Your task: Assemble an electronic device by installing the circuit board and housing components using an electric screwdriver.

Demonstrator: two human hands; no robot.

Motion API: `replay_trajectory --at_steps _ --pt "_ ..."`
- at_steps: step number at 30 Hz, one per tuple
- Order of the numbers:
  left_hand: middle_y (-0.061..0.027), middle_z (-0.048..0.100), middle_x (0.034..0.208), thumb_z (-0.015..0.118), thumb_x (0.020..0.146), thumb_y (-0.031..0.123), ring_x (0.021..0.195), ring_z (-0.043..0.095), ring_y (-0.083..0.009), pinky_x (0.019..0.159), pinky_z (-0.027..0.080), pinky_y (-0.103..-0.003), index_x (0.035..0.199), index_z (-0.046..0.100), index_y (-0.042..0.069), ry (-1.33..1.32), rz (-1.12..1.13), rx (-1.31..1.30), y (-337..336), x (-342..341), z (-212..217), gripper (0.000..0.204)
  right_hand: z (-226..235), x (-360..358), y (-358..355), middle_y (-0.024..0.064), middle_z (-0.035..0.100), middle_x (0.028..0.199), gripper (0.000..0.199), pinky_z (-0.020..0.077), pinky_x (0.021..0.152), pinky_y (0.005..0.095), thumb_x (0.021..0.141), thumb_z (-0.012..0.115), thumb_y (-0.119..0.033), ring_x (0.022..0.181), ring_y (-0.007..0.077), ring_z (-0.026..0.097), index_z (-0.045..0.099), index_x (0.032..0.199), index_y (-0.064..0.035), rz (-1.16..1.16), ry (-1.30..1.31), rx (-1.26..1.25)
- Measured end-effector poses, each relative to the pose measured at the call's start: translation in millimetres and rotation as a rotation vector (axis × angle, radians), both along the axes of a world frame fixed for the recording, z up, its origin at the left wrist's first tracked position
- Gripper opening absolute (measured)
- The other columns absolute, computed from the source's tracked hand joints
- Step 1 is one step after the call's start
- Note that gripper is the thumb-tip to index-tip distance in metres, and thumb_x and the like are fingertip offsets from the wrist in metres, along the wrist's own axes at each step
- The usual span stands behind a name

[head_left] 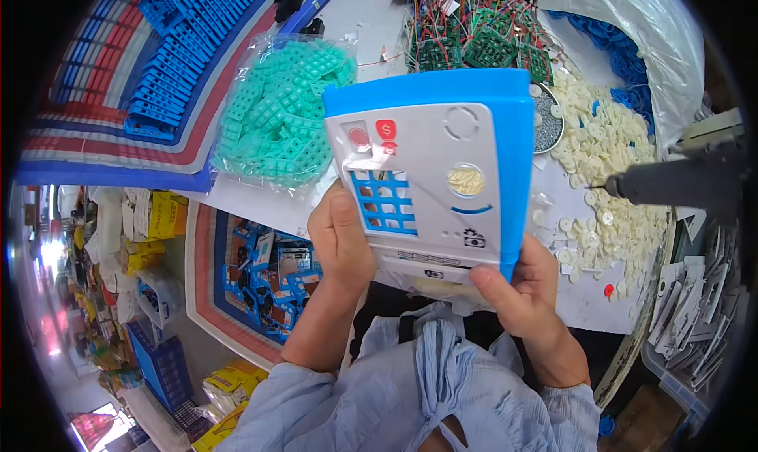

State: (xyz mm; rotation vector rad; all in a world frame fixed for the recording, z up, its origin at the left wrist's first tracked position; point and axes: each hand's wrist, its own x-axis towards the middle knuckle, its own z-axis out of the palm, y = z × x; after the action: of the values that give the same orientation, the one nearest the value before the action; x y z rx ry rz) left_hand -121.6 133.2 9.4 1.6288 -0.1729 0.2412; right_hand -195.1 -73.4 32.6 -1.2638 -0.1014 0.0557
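Between my two hands is a blue plastic panel (512, 176) with a white faceplate, like the front of a toy money box. It is raised over the table and tilted, with its printed face toward me. A grid of square openings lies at its left, and a gold round patch sits at its right. My left hand (345, 243) grips the lower left edge; its fingertips are hidden behind the panel. My right hand (517, 294) holds the lower right corner, thumb on the front and fingers behind. Both hands are closed on it.
A bag of green keypad pieces (284, 108) lies at the left, blue parts (185, 65) beyond. Wired circuit boards (482, 45) stand behind; cream discs (608, 144) and a dish of small metal pieces (546, 120) lie right. A dark screwdriver-like tool (679, 187) juts in.
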Motion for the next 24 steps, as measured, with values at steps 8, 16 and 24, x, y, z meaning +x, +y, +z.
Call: replay_trajectory --at_steps 8,16,24 --pt "-0.0060 0.066 0.099 0.037 0.107 0.057 0.084 0.062 -0.0112 0.079 0.053 -0.027 0.118 0.063 -0.004 0.481 -0.262 -0.632 9 24 32 0.067 13 36 -46 0.0156 0.069 0.124 0.024 0.0540 0.093 0.0399 0.078 0.072 -0.002 0.108 0.0344 0.067 0.069 0.102 -0.0031 0.015 -0.681 -0.751" --pt "-0.0092 0.072 0.104 0.060 0.100 0.013 0.097 0.065 -0.0117 0.085 0.052 -0.029 0.125 0.064 -0.002 0.369 -0.566 0.104 16 2 23 0.030 -25 24 -54 0.0216 0.051 0.146 0.067 0.0540 0.092 0.0382 0.078 0.058 0.012 0.124 0.0324 0.059 0.057 0.141 -0.0103 -0.241 -0.349 -0.528" --pt "-0.0229 0.068 0.119 0.078 0.086 0.022 0.104 0.070 -0.0321 0.089 0.054 -0.035 0.139 0.054 -0.004 0.141 -0.611 0.296 -3 -18 34 0.063 -50 -16 -58 0.0095 0.071 0.111 0.044 0.0567 0.080 0.0290 0.096 0.068 -0.009 0.094 0.0137 0.069 0.051 0.134 0.0051 -0.220 0.267 -0.013"
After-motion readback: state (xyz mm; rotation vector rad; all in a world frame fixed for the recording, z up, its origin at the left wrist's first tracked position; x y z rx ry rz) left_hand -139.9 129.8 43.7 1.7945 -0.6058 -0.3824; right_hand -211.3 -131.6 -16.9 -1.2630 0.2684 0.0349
